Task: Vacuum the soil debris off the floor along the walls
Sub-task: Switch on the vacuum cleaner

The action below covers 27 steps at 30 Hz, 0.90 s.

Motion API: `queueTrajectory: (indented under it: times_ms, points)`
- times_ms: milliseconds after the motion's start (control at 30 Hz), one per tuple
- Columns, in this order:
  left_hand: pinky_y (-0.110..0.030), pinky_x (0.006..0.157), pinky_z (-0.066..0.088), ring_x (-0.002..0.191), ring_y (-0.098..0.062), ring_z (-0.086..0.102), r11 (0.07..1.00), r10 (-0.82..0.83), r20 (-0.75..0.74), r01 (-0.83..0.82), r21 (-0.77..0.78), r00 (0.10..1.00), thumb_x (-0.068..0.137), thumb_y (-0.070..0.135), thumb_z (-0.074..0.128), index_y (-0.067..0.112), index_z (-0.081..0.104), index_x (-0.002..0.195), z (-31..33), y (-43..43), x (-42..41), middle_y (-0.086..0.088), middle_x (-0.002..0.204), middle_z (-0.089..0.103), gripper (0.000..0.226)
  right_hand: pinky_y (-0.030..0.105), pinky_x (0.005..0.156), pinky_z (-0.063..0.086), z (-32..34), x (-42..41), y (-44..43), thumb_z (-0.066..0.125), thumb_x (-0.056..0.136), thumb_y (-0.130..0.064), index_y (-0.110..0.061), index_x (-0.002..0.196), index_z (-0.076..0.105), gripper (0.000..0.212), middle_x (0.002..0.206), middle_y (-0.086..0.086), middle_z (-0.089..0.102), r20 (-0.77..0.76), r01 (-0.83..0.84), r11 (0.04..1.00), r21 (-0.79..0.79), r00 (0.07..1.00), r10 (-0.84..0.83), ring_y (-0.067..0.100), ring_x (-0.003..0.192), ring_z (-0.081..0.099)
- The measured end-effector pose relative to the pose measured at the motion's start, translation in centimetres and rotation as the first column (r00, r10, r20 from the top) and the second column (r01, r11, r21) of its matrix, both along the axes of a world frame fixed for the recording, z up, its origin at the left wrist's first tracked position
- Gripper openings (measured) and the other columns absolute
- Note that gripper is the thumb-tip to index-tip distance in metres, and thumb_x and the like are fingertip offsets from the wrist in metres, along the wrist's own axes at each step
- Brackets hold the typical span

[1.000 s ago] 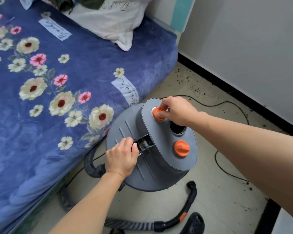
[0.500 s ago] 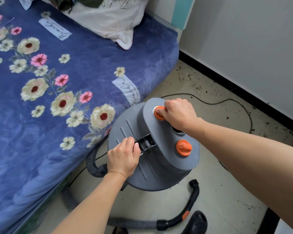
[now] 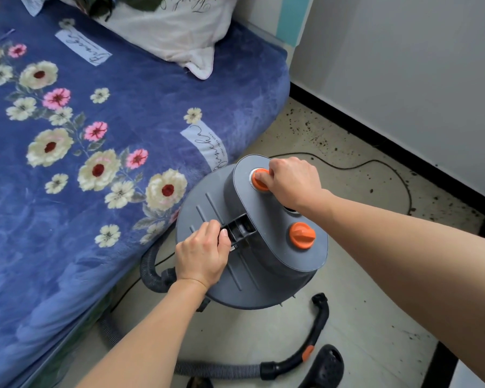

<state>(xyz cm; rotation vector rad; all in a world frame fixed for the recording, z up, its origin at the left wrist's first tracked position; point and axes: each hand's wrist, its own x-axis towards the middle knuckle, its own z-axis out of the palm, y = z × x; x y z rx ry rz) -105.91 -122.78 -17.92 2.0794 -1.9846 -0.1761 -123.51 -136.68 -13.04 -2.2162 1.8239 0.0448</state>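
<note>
A grey canister vacuum (image 3: 266, 256) stands on the floor beside the bed. My left hand (image 3: 202, 254) grips the handle recess on its lid. My right hand (image 3: 291, 182) is closed around the far orange knob (image 3: 259, 180). A second orange knob (image 3: 302, 235) sits free nearer to me. The grey ribbed hose (image 3: 219, 370) curls along the floor to a black curved handle (image 3: 308, 348) with an orange slider. Dark soil crumbs (image 3: 317, 135) lie scattered along the black skirting of the white wall.
A bed with a blue floral blanket (image 3: 95, 152) and a white pillow (image 3: 179, 35) fills the left. A thin black power cord (image 3: 375, 163) loops over the floor by the wall. A black slipper (image 3: 326, 366) shows at the bottom edge.
My right hand has turned and closed more fully over the far orange knob, covering the dark opening beside it. My left hand keeps its grip on the handle.
</note>
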Motion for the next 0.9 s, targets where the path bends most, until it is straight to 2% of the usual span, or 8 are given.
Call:
queueTrajectory:
  times_ms: [133, 333, 433, 533, 600, 667, 800, 900]
  points:
    - [-0.023, 0.047, 0.018, 0.043, -0.030, 0.052, 1.000, -0.010, 0.005, 0.010, -0.004, 1.000, 0.089, 0.032, 0.036, 0.011, 0.052, 0.069, -0.1, 0.0, 0.0, -0.002, 0.059, 0.054, 0.033, 0.037, 0.070, 0.042, -0.4, -0.8, 0.9, 0.048, 0.095, -0.048, -0.014, 0.098, 0.063, 0.038, 0.099, 0.009, 0.064, 0.038, -0.005, 1.000, 0.002, 0.999, 0.005, 0.035, 0.095, 0.057]
    - [-0.023, 0.046, 0.020, 0.041, -0.032, 0.052, 0.998, -0.015, -0.018, 0.014, -0.055, 1.000, 0.088, 0.032, 0.036, 0.010, 0.052, 0.069, -0.3, 0.0, 0.1, -0.005, 0.057, 0.055, 0.033, 0.038, 0.082, 0.043, -0.8, -2.0, 2.9, 0.050, 0.095, -0.050, -0.023, 0.120, 0.059, 0.039, 0.112, 0.005, 0.058, 0.134, 0.092, 0.993, 0.080, 0.986, -0.102, 0.028, 0.110, 0.052]
    - [-0.025, 0.047, 0.023, 0.043, -0.034, 0.053, 0.998, -0.011, -0.038, 0.008, -0.059, 0.999, 0.089, 0.033, 0.033, 0.008, 0.053, 0.071, -0.6, 0.2, 0.1, -0.008, 0.060, 0.057, 0.037, 0.038, 0.087, 0.042, -0.5, -3.1, 5.1, 0.050, 0.096, -0.043, -0.021, 0.126, 0.057, 0.038, 0.119, 0.006, 0.055, 0.187, 0.159, 0.986, 0.042, 0.969, -0.164, 0.027, 0.117, 0.047]
    - [-0.034, 0.053, 0.032, 0.067, -0.037, 0.060, 0.998, 0.008, -0.060, -0.004, 0.070, 0.998, 0.092, 0.040, 0.023, 0.007, 0.054, 0.084, -0.2, 0.3, 0.0, -0.011, 0.080, 0.062, 0.046, 0.037, 0.085, 0.042, -0.3, -4.9, 8.7, 0.048, 0.097, -0.043, -0.024, 0.127, 0.056, 0.037, 0.120, 0.003, 0.055, 0.225, 0.272, 0.962, -0.005, 0.938, -0.264, 0.023, 0.118, 0.046]
    - [-0.041, 0.069, 0.038, 0.089, -0.035, 0.057, 0.991, 0.031, -0.072, -0.021, 0.136, 0.997, 0.097, 0.037, 0.027, 0.009, 0.056, 0.099, 0.2, 0.2, -0.1, -0.011, 0.098, 0.063, 0.040, 0.037, 0.087, 0.042, -0.6, -7.1, 11.9, 0.047, 0.097, -0.045, -0.024, 0.131, 0.053, 0.040, 0.123, 0.002, 0.055, 0.221, 0.369, 0.929, 0.021, 0.905, -0.364, 0.022, 0.119, 0.047]
    - [-0.045, 0.084, 0.039, 0.101, -0.034, 0.051, 0.994, 0.021, -0.099, -0.011, 0.108, 0.995, 0.094, 0.032, 0.034, 0.010, 0.057, 0.112, 1.6, 0.9, -0.4, -0.012, 0.109, 0.061, 0.037, 0.038, 0.088, 0.043, -1.3, -9.8, 15.5, 0.046, 0.097, -0.046, -0.023, 0.132, 0.052, 0.042, 0.125, 0.003, 0.056, 0.188, 0.473, 0.878, 0.069, 0.859, -0.477, 0.023, 0.119, 0.049]
    - [-0.041, 0.086, 0.041, 0.102, -0.029, 0.051, 0.963, -0.230, -0.238, 0.186, -0.194, 0.944, 0.084, 0.023, 0.047, 0.007, 0.059, 0.111, 4.8, 5.6, -3.2, -0.010, 0.111, 0.060, 0.033, 0.039, 0.090, 0.045, -3.9, -14.8, 24.6, 0.050, 0.096, -0.042, -0.019, 0.132, 0.052, 0.043, 0.128, 0.009, 0.058, 0.108, 0.705, 0.673, 0.223, 0.668, -0.736, 0.029, 0.115, 0.055]
    - [-0.034, 0.081, 0.045, 0.092, -0.021, 0.056, 0.915, -0.401, -0.361, 0.384, -0.122, 0.842, 0.084, 0.019, 0.051, 0.009, 0.062, 0.104, 4.6, 11.0, -6.6, -0.003, 0.098, 0.062, 0.025, 0.041, 0.092, 0.049, -7.1, -17.0, 32.2, 0.055, 0.093, -0.040, -0.017, 0.132, 0.054, 0.045, 0.124, 0.010, 0.062, -0.001, 0.795, 0.468, 0.386, 0.508, -0.861, 0.031, 0.111, 0.058]
